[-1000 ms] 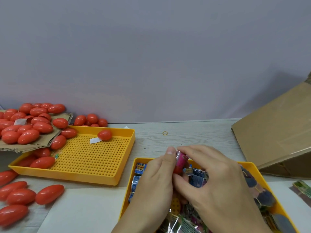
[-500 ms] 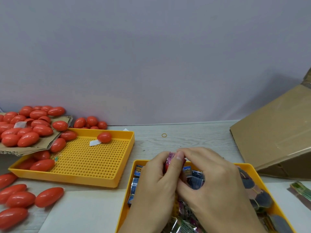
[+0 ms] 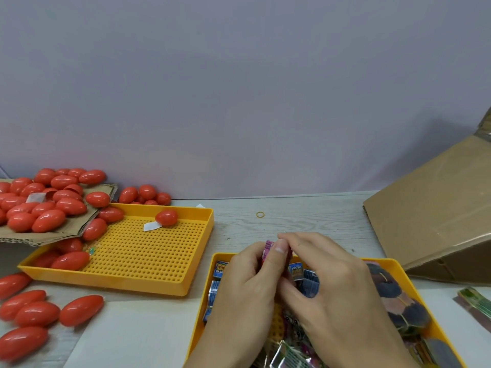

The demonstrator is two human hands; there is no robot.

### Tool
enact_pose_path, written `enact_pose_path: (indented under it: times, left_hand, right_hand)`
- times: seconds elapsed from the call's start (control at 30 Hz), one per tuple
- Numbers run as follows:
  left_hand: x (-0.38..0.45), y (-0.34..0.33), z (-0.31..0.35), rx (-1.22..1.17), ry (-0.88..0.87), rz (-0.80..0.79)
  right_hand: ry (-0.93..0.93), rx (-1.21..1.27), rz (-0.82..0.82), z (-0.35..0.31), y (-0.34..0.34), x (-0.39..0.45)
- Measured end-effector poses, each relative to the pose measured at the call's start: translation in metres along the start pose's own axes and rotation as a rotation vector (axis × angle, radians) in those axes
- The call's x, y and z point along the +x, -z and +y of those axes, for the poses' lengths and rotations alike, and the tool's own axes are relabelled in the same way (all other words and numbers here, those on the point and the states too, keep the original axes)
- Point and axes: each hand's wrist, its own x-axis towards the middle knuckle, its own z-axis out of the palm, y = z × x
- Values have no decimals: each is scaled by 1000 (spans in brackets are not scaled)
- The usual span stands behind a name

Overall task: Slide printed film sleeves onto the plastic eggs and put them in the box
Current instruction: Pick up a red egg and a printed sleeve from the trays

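Observation:
My left hand point(image 3: 247, 285) and my right hand point(image 3: 332, 285) meet over the near yellow tray point(image 3: 393, 264) of printed film sleeves. Both pinch a pink printed sleeve point(image 3: 269, 247) held upright between the fingertips; whether an egg is inside it is hidden. Blue printed sleeves point(image 3: 220, 269) lie in the tray under my hands. Red plastic eggs point(image 3: 47, 220) are heaped on a cardboard sheet at the left, and one egg point(image 3: 166, 217) lies in the far perforated yellow tray point(image 3: 138, 251). The cardboard box point(image 3: 435, 216) stands at the right.
Several loose red eggs point(image 3: 37, 313) lie on the table at the near left. A small rubber band point(image 3: 260, 214) lies on the table behind my hands. Green sleeves point(image 3: 475, 301) sit at the right edge. White paper point(image 3: 132, 333) covers the near table.
Both hands have shifted slightly left with the pink sleeve, and my left thumb has moved up over it. The view has tilted a little.

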Motion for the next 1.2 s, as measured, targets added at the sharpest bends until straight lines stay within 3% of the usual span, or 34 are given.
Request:
enact_pose_path:
  times: [0.23,0.53,0.73,0.9,1.2]
  left_hand:
    - [3,3,-4,-66,23,-56]
    - [2,7,-6,-63,28,-90]
    - [4,6,-7,-223,110,15]
    - [6,4,-2,-419,186,-38]
    - [4,4,-2,-316,94,-21]
  right_hand:
    - [16,-13,50,-3,2,1]
    - [-25,100,-53,-2,7,1]
    - [-41,154,-31,-5,9,2]
    - [-40,151,-3,-3,7,0]
    - [-113,180,24,2,7,0]
